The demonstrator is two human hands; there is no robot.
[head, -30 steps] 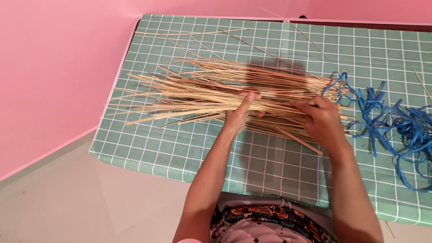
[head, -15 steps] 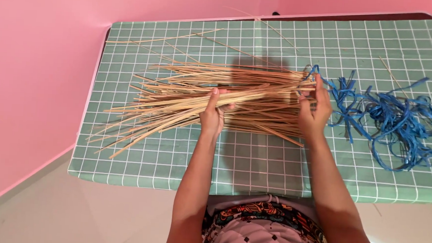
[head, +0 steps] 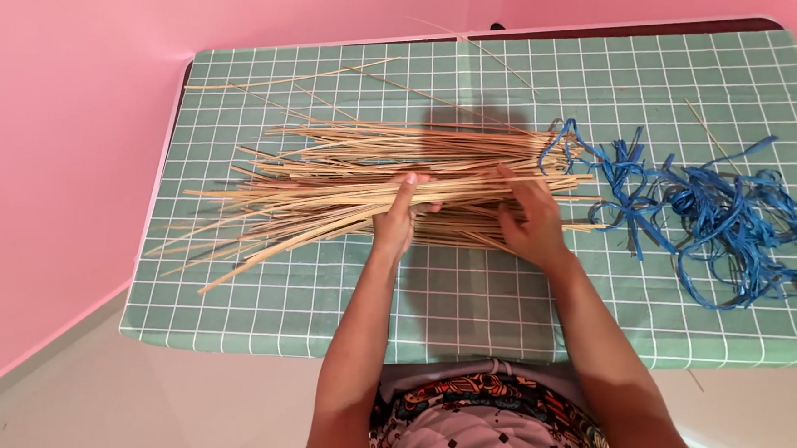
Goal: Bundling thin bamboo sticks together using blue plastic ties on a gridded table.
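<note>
The bundle of pale straw sticks [head: 356,172] lay with its long axis running across the table, left to right; the gathered end sat at the right, near the blue cord, and the loose tips fanned out toward the left and the near-left corner; a few stray sticks [head: 288,82] lay apart at the far side. The table [head: 467,309] wore a green cloth with a white grid, pushed into a corner of pink walls [head: 60,97] above a pale floor [head: 135,401]; a tangle of blue cord [head: 726,223] sprawled to the right of the bundle. The left hand [head: 397,219] rested on the near edge of the bundle's middle, fingers together and thumb raised against the sticks; the right hand [head: 530,220] lay just beside it toward the gathered end, fingers curled into the sticks, seemingly pinching a few.
</note>
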